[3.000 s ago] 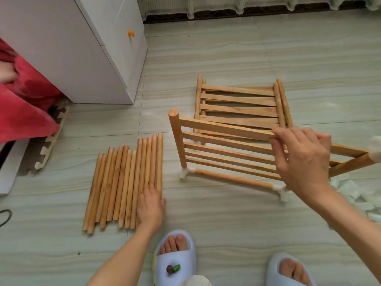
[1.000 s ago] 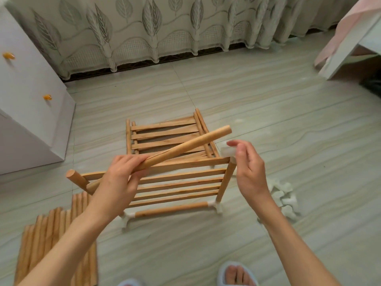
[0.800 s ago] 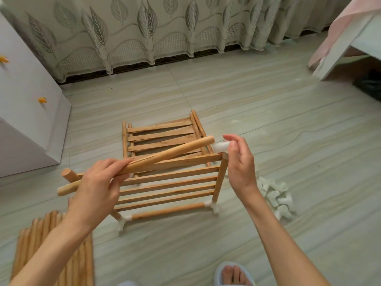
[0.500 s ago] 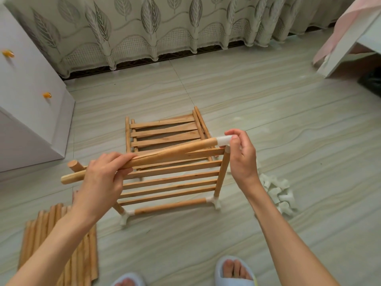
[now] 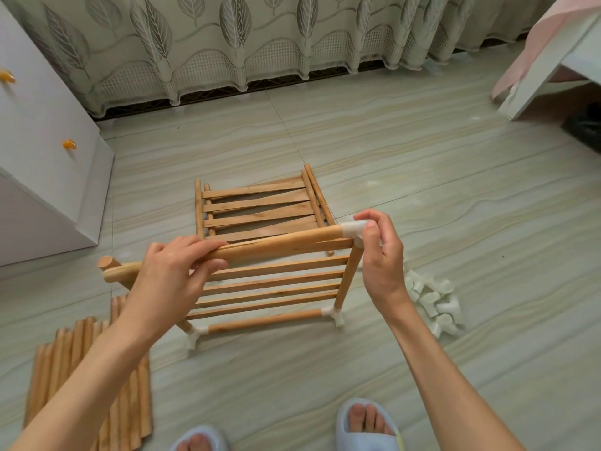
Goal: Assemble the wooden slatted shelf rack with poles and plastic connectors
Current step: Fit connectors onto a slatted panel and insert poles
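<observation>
A partly built rack [image 5: 273, 288] stands on the floor: a slatted panel between two poles, with white connectors at its bottom corners. My left hand [image 5: 175, 271] grips a loose wooden pole [image 5: 279, 245] lying across the rack's top. Its right end sits in a white plastic connector [image 5: 353, 230] on the top of the right pole. My right hand [image 5: 379, 255] pinches that connector. A second slatted panel [image 5: 257, 206] lies flat on the floor behind.
Several spare poles [image 5: 97, 379] lie side by side at lower left. A heap of white connectors [image 5: 434, 301] lies right of the rack. A white cabinet [image 5: 42, 170] stands at left, a curtain behind, white furniture at upper right. My slippered feet are at the bottom.
My left hand took a pole from the floor and brought it over the rack. Its right end went into the connector that my right hand holds on the right pole's top.
</observation>
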The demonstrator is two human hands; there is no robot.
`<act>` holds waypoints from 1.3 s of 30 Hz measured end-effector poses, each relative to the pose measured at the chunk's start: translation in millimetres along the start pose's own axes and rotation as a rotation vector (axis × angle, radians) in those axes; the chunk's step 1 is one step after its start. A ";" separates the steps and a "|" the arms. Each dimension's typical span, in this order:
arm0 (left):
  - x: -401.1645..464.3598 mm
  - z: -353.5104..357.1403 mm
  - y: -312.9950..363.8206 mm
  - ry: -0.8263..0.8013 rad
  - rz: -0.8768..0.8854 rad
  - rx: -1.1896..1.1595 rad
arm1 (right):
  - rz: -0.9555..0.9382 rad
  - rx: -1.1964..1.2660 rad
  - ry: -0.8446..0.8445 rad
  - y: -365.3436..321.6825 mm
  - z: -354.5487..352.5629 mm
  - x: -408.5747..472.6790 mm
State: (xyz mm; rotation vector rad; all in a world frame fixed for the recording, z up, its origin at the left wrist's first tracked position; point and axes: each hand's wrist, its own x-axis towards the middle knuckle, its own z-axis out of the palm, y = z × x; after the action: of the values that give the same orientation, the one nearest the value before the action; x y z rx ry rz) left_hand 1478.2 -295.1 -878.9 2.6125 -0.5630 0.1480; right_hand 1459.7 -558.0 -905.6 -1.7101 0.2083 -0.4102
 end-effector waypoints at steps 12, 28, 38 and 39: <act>24.2 -4.2 4.0 -0.090 0.086 -0.063 | -0.010 0.004 0.049 -0.6 -4.4 -13.2; 23.6 0.7 0.4 -0.037 0.124 0.152 | 0.014 -0.011 -0.047 1.6 -3.4 -5.7; 37.4 10.0 12.0 -0.037 0.108 0.239 | 0.015 0.000 -0.085 25.3 -10.0 2.9; 40.8 11.3 12.9 -0.045 0.097 0.239 | 0.024 -0.039 -0.082 38.3 -14.6 -2.5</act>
State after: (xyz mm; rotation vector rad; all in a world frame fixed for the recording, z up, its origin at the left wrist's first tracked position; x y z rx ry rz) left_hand 1510.1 -325.6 -875.5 2.8257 -0.7287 0.1991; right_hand 1455.3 -577.5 -941.6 -1.7571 0.1773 -0.3197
